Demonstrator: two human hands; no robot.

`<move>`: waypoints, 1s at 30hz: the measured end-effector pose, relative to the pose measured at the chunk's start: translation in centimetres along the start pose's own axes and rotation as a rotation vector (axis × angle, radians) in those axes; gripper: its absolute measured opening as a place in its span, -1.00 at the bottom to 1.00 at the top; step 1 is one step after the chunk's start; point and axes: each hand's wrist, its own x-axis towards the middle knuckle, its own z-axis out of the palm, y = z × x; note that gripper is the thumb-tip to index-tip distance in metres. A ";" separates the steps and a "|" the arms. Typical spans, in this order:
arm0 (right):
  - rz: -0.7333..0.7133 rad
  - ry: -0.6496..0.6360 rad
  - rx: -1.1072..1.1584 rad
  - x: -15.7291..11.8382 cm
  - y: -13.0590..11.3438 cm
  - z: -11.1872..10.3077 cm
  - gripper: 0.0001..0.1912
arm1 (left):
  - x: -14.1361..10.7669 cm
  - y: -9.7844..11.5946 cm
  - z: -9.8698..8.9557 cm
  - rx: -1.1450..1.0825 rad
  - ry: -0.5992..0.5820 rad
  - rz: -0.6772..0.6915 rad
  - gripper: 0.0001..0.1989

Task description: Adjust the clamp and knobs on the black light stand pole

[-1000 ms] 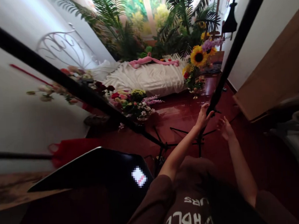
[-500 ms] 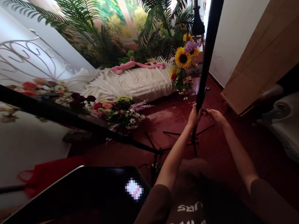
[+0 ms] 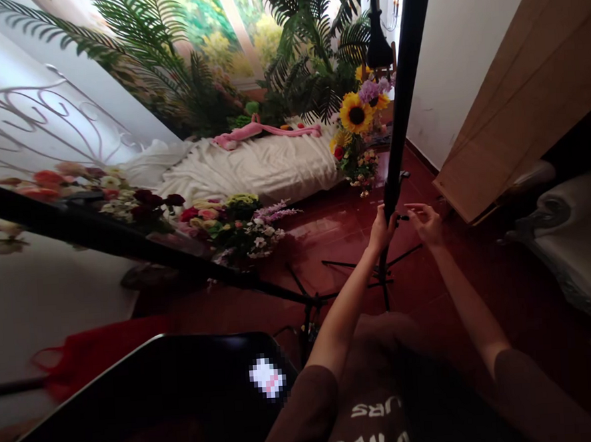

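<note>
A black stand (image 3: 400,121) rises from a tripod base on the dark red floor and leans to the right toward the top of the view. My left hand (image 3: 382,230) is wrapped round its pole, low down. A small black knob (image 3: 402,218) sticks out of the pole just to the right of that hand. My right hand (image 3: 427,223) is beside the knob, apart from it, with its fingers spread and nothing visible between them. Another small knob (image 3: 405,174) shows higher on the pole.
A second black pole (image 3: 177,253) crosses the left side, its legs near the first stand's. Flowers (image 3: 240,224) and a cloth-covered bed (image 3: 262,166) lie ahead. A dark panel (image 3: 151,396) is at lower left, a wooden board (image 3: 508,101) and pale sofa (image 3: 576,230) at right.
My right hand has come off the knob and its fingers have opened. My left hand still holds the pole. The view has shifted slightly.
</note>
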 end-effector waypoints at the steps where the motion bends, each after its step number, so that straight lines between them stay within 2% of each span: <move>1: -0.014 -0.018 -0.029 0.1 -0.5 0.6 -0.71 | 0.0 -0.2 0.0 -0.011 -0.001 0.004 -0.65; 5: -0.009 -0.019 -0.122 0.6 -1.9 3.3 -0.59 | 0.1 -0.9 0.2 -0.064 -0.030 0.008 -0.64; 8: 0.024 -0.018 -0.091 1.2 -3.2 4.0 -0.58 | 0.1 -0.9 0.2 -0.049 -0.022 -0.029 -0.61; 11: 0.007 -0.005 -0.048 2.5 -5.3 3.4 -0.60 | 0.0 -0.3 -0.2 -0.049 -0.061 -0.066 -0.60; 14: -0.076 -0.002 -0.009 4.7 -7.6 2.2 -0.56 | -0.1 0.4 -0.5 -0.058 -0.088 -0.068 -0.63; 19: -0.187 0.015 0.042 7.6 -9.5 1.5 -0.53 | -0.2 0.8 -0.4 -0.056 -0.035 -0.055 -0.65; 25: -0.158 0.036 0.064 6.8 -8.8 1.6 -0.51 | -0.3 0.5 -0.2 -0.093 -0.031 -0.060 -0.65; 27: -0.149 0.049 0.044 5.8 -7.4 1.3 -0.53 | -0.3 0.4 -0.2 -0.085 -0.021 -0.058 -0.65; 30: -0.107 -0.040 -0.077 3.6 -4.1 0.2 -0.57 | -0.3 0.2 -0.2 -0.076 -0.012 -0.057 -0.67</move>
